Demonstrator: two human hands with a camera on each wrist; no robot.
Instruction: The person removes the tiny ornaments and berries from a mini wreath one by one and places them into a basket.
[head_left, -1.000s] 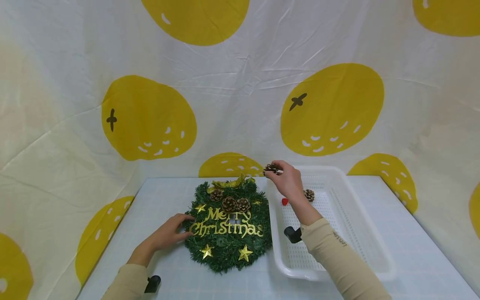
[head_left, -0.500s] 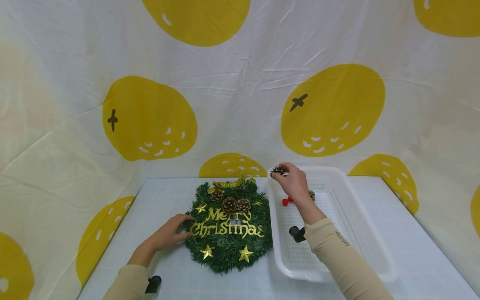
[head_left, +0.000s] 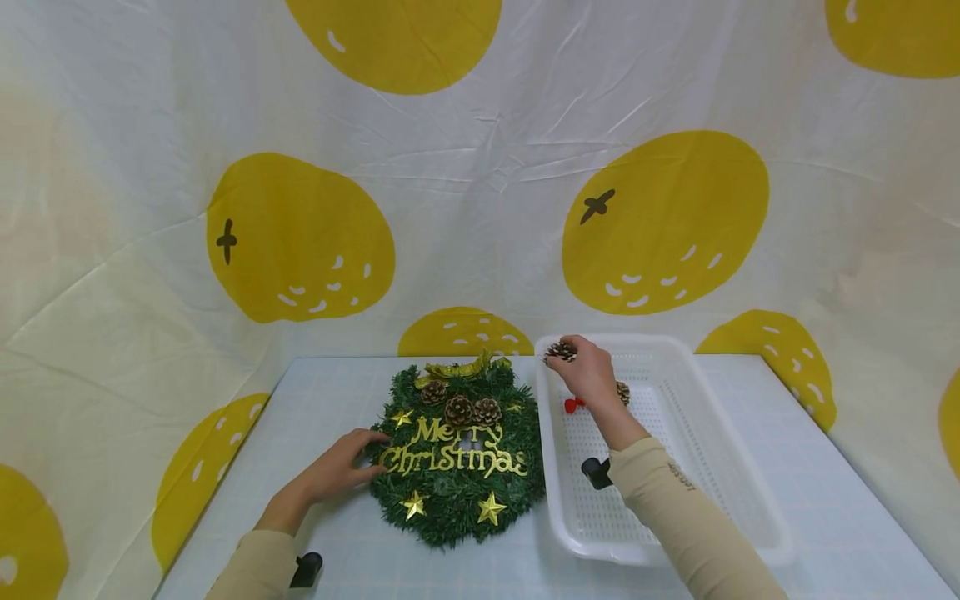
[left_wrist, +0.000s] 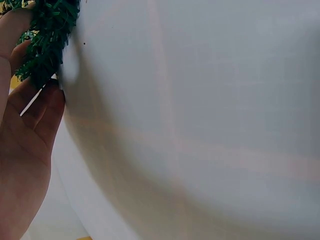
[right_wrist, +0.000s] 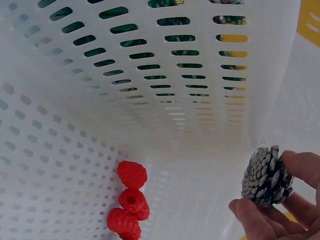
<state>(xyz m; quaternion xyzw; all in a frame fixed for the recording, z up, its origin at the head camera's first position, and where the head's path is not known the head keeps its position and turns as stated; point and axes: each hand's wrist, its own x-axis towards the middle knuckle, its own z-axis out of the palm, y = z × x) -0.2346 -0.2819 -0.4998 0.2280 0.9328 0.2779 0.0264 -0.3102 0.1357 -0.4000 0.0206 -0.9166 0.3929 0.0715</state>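
My right hand (head_left: 588, 373) pinches a pine cone (head_left: 561, 352) over the back left corner of a white perforated plastic basket (head_left: 750, 475). In the right wrist view, thumb and fingers hold this cone (right_wrist: 267, 176) by its side, above the basket's floor. Green tinsel fills a Christmas wreath (head_left: 450, 512) lying flat left of the basket. It bears gold "Merry Christmas" lettering (head_left: 453, 458), gold stars, a gold ribbon and three pine cones (head_left: 459, 410). My left hand (head_left: 337, 467) holds the wreath's left edge, its fingers around the greenery in the left wrist view.
Several red raspberry-like ornaments (right_wrist: 132, 175) lie on the basket's floor. Another pine cone (head_left: 623, 393) sits there, partly hidden behind my right wrist. A white curtain with yellow fruit prints (head_left: 480, 250) hangs behind the pale table (head_left: 337, 383).
The right hand has moved slightly right and down with the pine cone, from beside the basket's back left corner to over it. My left hand and the wreath have stayed in place.
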